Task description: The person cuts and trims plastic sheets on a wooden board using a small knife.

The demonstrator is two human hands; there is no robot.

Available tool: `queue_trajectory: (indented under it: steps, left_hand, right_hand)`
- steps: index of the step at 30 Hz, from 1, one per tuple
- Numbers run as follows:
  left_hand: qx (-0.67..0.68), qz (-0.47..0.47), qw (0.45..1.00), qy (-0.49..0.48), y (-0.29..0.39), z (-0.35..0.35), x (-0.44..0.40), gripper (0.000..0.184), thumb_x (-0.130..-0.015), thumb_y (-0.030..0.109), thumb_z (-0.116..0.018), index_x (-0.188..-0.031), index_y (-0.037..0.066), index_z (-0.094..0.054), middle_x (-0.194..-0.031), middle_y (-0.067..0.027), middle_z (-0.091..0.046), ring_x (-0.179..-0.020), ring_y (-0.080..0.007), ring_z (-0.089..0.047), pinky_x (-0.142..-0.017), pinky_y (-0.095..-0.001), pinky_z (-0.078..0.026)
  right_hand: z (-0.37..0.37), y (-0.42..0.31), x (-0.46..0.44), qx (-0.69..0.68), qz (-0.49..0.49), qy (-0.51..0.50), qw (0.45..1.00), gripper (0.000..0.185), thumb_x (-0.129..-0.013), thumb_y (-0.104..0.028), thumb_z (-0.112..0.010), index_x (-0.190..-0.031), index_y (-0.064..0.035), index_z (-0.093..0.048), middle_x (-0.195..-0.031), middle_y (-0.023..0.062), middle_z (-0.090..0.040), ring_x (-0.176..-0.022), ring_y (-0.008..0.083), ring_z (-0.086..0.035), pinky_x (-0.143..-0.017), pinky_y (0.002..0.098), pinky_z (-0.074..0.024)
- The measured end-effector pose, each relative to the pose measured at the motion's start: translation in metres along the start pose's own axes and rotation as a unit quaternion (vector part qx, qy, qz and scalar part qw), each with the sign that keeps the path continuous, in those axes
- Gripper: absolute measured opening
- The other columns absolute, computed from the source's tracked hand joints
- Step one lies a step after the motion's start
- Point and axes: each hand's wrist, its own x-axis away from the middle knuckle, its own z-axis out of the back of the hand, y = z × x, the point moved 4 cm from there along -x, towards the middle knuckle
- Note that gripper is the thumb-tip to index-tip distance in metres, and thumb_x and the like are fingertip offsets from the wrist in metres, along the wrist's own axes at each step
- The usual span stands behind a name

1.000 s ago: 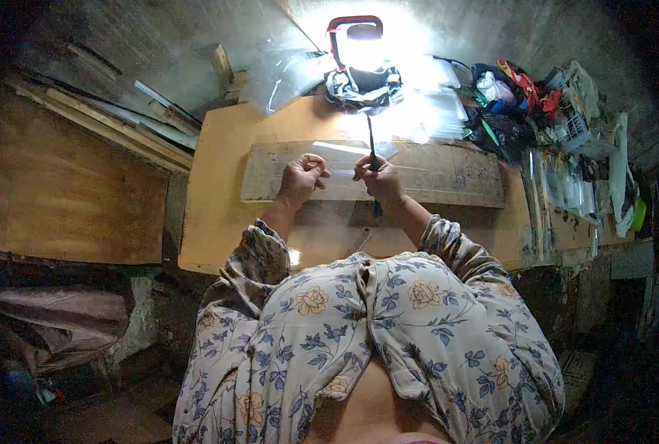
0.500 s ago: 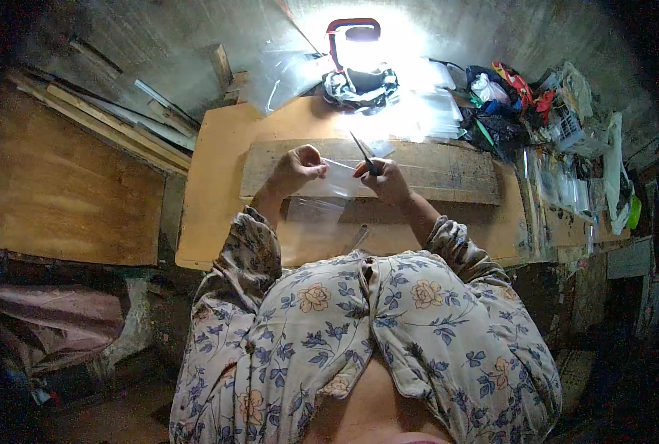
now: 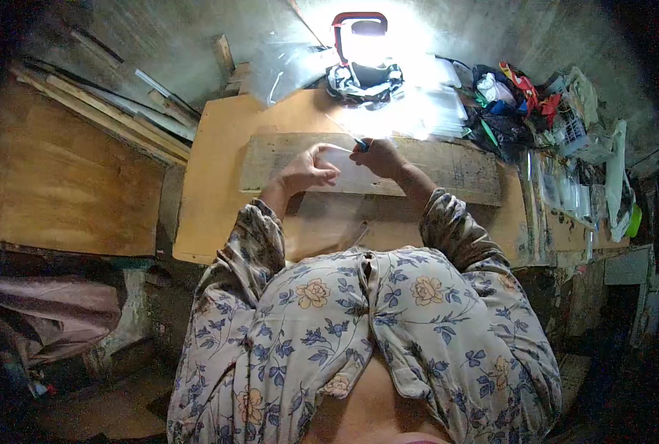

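Note:
My left hand (image 3: 307,171) is closed, pinching the edge of a clear plastic sheet or bag (image 3: 353,175). The thin film stretches across toward my right hand (image 3: 385,159), whose fingers wrap around the dark handle of a slim pointed knife (image 3: 357,140). Its blade points up and to the left, away from my body. Whether my right fingers also grip the film, I cannot tell. Both hands are over a worn wooden plank (image 3: 448,175) lying on the tan tabletop (image 3: 214,163).
A bright lamp (image 3: 368,50) with a red and black handle stands at the back. Right of it lie stacked clear plastic bags (image 3: 442,111), then a heap of dark bags and cloth (image 3: 501,122) and a grey basket (image 3: 575,137). Wooden strips (image 3: 111,122) lean at the left.
My right hand has turned, and the knife now tilts further left over the film. My left hand's fingers have shifted along the plastic. The view has moved slightly.

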Motion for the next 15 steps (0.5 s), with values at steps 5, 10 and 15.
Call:
queue_trajectory:
  steps: [5, 10, 15]
  left_hand:
    - [0.077, 0.082, 0.992, -0.053, -0.027, -0.009, 0.007, 0.032, -0.076, 0.013, -0.062, -0.102, 0.001, -0.048, -0.086, -0.0103, -0.061, -0.076, -0.0142, -0.059, -0.065, -0.0244, -0.049]
    - [0.113, 0.071, 0.991, -0.019, -0.022, -0.014, 0.008, 0.028, -0.077, 0.018, -0.061, -0.097, 0.002, -0.051, -0.082, -0.0086, -0.061, -0.074, -0.0129, -0.058, -0.065, -0.0247, -0.048]
    - [0.057, 0.068, 0.995, 0.032, -0.032, -0.009, 0.000, 0.026, -0.079, 0.024, -0.059, -0.090, 0.002, -0.054, -0.079, -0.0080, -0.061, -0.072, -0.0117, -0.057, -0.063, -0.0239, -0.046]
  right_hand:
    - [0.013, 0.011, -0.007, -0.040, -0.010, -0.019, 0.999, 0.016, -0.074, -0.019, -0.061, -0.075, -0.0038, -0.058, -0.066, 0.0025, -0.058, -0.060, 0.0106, -0.052, -0.057, 0.0262, -0.0417]
    - [0.014, 0.013, -0.009, 0.045, -0.061, -0.014, 0.997, 0.015, -0.075, -0.019, -0.060, -0.076, -0.0043, -0.058, -0.067, 0.0027, -0.059, -0.061, 0.0110, -0.053, -0.057, 0.0267, -0.0420]
    - [0.015, 0.015, -0.009, 0.054, -0.028, -0.023, 0.998, 0.021, -0.074, -0.028, -0.057, -0.073, -0.0067, -0.059, -0.065, 0.0051, -0.060, -0.057, 0.0151, -0.054, -0.056, 0.0302, -0.0434]
